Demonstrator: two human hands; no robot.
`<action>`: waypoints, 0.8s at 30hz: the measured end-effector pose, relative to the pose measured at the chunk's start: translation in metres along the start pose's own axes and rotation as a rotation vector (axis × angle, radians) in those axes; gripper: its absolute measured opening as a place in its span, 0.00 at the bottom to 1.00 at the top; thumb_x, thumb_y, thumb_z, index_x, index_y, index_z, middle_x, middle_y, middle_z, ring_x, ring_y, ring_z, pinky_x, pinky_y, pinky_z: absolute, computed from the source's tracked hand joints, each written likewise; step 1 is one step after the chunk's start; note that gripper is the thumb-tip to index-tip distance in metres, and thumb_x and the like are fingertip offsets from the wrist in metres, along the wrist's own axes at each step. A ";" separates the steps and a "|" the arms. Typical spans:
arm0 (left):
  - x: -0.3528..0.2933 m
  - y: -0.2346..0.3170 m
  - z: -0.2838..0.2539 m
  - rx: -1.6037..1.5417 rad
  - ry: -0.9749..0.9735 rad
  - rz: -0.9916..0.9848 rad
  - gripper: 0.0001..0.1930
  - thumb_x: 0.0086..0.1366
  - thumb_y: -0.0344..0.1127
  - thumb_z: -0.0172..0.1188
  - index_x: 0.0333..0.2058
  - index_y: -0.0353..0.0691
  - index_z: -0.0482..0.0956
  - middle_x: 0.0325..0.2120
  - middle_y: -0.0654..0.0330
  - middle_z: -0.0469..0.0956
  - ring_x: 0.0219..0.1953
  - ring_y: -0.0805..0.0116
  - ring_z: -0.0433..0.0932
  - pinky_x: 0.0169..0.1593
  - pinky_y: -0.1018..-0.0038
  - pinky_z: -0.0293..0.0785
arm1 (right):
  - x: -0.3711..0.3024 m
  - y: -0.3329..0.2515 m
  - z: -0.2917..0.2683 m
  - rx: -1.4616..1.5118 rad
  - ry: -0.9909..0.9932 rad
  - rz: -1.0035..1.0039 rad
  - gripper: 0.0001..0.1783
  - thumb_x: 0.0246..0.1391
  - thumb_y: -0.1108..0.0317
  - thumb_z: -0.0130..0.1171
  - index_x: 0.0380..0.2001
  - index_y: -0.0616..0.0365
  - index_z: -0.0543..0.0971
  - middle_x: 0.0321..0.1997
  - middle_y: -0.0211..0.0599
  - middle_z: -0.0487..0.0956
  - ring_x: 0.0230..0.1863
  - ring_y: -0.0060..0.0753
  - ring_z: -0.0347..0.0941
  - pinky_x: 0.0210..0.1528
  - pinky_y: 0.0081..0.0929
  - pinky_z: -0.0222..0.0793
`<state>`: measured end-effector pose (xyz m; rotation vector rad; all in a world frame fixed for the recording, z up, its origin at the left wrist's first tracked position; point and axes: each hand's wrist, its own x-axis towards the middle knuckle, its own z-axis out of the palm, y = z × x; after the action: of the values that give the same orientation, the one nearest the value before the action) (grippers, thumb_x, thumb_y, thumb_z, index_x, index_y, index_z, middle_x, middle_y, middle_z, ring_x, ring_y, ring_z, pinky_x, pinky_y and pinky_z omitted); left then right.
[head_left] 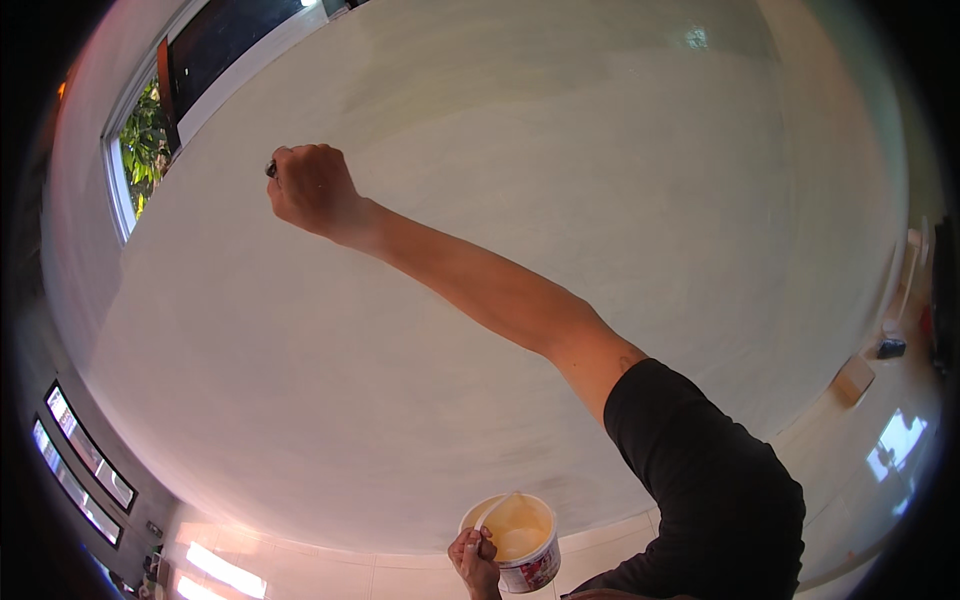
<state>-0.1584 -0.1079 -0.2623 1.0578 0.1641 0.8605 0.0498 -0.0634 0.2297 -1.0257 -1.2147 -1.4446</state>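
My right hand is closed in front of the pale wall, fingers pressed together around a dark object; its end points left (the rest is hidden, so I cannot tell its long axis). Low down, my left hand folds its fingers at the handle of the bucket, whose mouth opens upward to me, cream-yellow inside. Behind lie floor tiles; leaves show through an opening at upper left.

Indoor room, exact type unclear: pale wall filling centre; window upper left; tiled floor along lower edge.
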 end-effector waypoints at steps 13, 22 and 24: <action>0.006 0.010 0.005 0.073 0.007 0.071 0.13 0.60 0.36 0.53 0.21 0.34 0.67 0.08 0.73 0.53 0.09 0.85 0.48 0.13 0.83 0.45 | 0.013 0.172 -0.224 -0.135 0.201 0.216 0.11 0.42 0.65 0.64 0.15 0.61 0.80 0.15 0.33 0.79 0.18 0.22 0.77 0.21 0.21 0.71; 0.021 0.001 0.037 0.007 -0.051 -0.031 0.12 0.60 0.35 0.52 0.19 0.37 0.65 0.08 0.73 0.52 0.09 0.85 0.47 0.12 0.83 0.44 | 0.017 0.212 -0.420 -0.832 0.432 0.063 0.12 0.43 0.73 0.58 0.11 0.64 0.73 0.11 0.39 0.74 0.11 0.33 0.70 0.14 0.33 0.62; 0.024 -0.003 0.039 0.002 -0.070 0.009 0.13 0.60 0.35 0.52 0.19 0.37 0.65 0.08 0.74 0.52 0.09 0.85 0.47 0.12 0.83 0.43 | 0.021 0.216 -0.399 -0.994 0.323 0.061 0.10 0.43 0.66 0.57 0.16 0.60 0.78 0.14 0.42 0.76 0.17 0.38 0.74 0.20 0.34 0.69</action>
<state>-0.1209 -0.1191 -0.2388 1.0892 0.1017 0.8301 0.2482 -0.4715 0.2292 -1.3564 -0.1698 -2.1130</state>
